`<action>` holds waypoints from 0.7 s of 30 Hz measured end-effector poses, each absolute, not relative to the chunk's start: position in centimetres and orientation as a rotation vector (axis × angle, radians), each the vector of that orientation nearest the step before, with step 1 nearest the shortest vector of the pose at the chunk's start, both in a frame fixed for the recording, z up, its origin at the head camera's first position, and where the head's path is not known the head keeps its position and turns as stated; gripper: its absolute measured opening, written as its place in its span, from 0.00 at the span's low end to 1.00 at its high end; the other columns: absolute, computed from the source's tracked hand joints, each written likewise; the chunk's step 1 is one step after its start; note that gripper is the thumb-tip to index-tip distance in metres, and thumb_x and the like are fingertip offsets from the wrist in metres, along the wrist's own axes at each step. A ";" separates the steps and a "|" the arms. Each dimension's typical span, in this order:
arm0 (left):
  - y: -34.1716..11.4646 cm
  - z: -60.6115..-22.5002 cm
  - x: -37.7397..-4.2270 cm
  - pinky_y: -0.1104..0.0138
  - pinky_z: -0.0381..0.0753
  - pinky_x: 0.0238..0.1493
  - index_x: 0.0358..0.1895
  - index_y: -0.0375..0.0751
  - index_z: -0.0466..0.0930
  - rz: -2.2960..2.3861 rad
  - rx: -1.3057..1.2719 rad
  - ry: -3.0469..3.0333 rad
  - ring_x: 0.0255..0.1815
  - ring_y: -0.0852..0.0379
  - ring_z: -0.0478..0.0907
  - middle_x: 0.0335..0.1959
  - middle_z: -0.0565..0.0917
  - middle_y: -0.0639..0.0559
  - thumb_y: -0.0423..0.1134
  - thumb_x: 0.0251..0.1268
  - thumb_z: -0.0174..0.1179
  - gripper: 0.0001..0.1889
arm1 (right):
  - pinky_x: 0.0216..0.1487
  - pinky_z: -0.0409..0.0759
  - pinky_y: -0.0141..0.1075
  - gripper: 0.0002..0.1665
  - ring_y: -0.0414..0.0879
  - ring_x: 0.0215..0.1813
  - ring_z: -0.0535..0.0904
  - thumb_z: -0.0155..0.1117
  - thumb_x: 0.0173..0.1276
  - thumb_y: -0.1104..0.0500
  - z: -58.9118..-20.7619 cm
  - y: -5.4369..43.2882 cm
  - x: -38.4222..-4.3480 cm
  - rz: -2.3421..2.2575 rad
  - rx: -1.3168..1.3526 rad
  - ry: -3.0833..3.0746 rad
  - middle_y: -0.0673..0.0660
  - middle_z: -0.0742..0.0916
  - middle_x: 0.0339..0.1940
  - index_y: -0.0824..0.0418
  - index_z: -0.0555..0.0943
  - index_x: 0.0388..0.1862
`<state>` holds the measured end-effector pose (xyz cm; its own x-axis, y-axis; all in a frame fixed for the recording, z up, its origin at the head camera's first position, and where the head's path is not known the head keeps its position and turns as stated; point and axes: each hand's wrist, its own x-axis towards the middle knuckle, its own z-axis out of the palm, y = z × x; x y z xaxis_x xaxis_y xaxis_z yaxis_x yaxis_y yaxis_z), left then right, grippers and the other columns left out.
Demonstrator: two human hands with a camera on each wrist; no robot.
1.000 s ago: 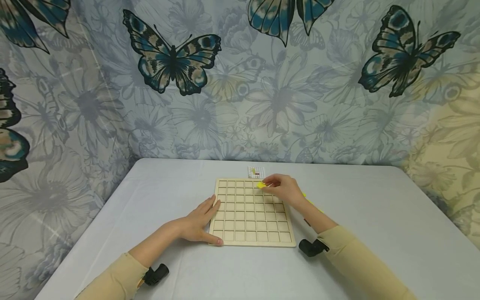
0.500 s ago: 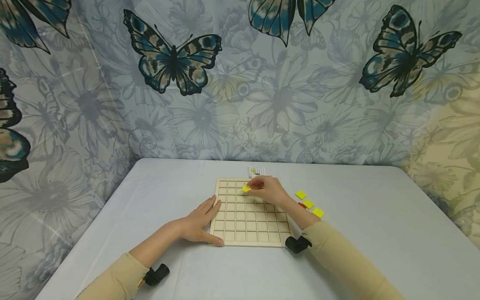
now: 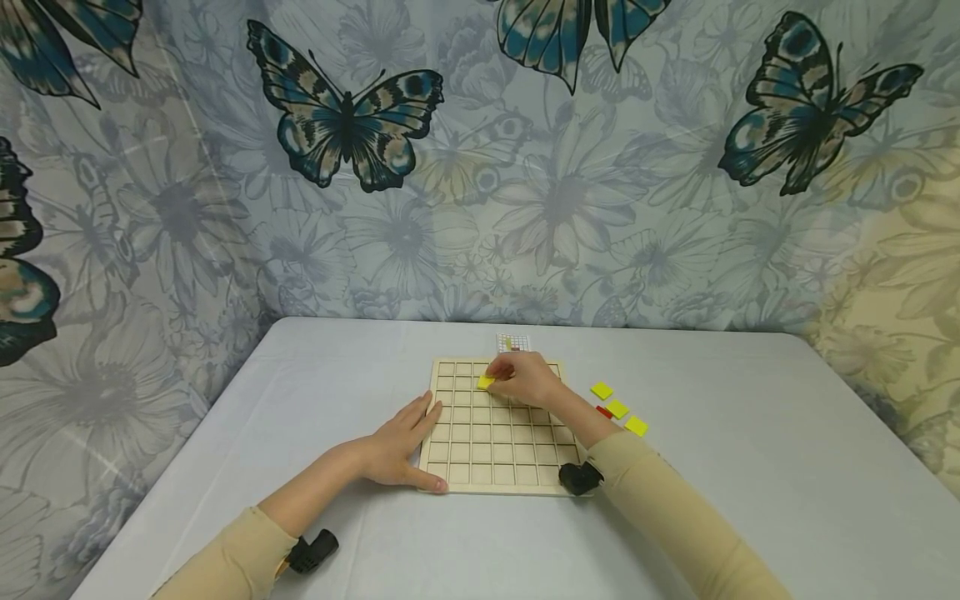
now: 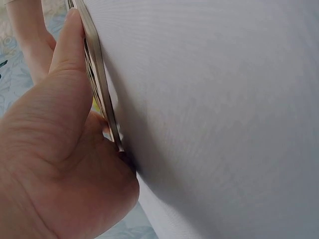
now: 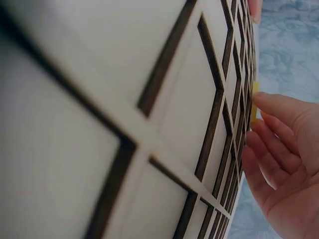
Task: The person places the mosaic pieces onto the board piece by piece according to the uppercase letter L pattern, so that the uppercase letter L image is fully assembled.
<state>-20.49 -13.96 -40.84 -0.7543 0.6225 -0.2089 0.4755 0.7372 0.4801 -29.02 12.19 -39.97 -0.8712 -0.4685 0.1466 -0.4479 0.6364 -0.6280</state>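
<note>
A light wooden grid board [image 3: 502, 454] lies flat on the white table. Along its left edge rests my left hand [image 3: 393, 446], fingers straight and spread, thumb at the front left corner; the left wrist view has the thumb [image 4: 69, 45] lying along the board's edge. Between thumb and fingertips, my right hand [image 3: 527, 379] pinches a yellow square tile [image 3: 484, 382] at the far part of the grid, left of its middle. In the right wrist view the tile [image 5: 255, 89] shows beside the thumb, close over the grid's dark-edged cells. The fingers partly hide it.
Right of the board lie several more tiles: three yellow ones, the nearest yellow tile [image 3: 636, 426] by the right forearm, and a red tile [image 3: 603, 412]. Behind the board is a small card [image 3: 504, 342] with a printed coloured grid, partly behind the right hand.
My right hand has carried the yellow tile leftward across the far rows and slightly down toward the grid. The loose tiles on the right have come into view. My left hand has stayed put.
</note>
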 end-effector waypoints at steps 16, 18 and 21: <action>-13.8 -40.6 -20.3 0.46 0.46 0.73 0.78 0.33 0.38 0.574 0.839 2.575 0.78 0.39 0.31 0.78 0.33 0.35 0.65 0.55 0.66 0.61 | 0.41 0.79 0.39 0.10 0.47 0.41 0.81 0.70 0.62 0.65 -40.2 12.1 -29.0 -1.064 -0.836 2.820 0.55 0.88 0.39 0.61 0.86 0.43; -13.8 -40.6 -20.3 0.46 0.46 0.73 0.78 0.33 0.38 0.571 0.838 2.578 0.78 0.39 0.31 0.78 0.33 0.35 0.65 0.55 0.65 0.61 | 0.43 0.79 0.40 0.10 0.47 0.41 0.82 0.71 0.62 0.64 -40.3 12.1 -29.1 -1.066 -0.835 2.821 0.54 0.88 0.39 0.60 0.87 0.43; -13.8 -40.7 -20.4 0.46 0.46 0.73 0.78 0.33 0.38 0.567 0.834 2.583 0.78 0.39 0.31 0.78 0.34 0.35 0.65 0.55 0.65 0.61 | 0.45 0.79 0.41 0.11 0.46 0.42 0.82 0.71 0.62 0.64 -40.3 12.1 -29.1 -1.061 -0.829 2.824 0.53 0.88 0.40 0.59 0.87 0.44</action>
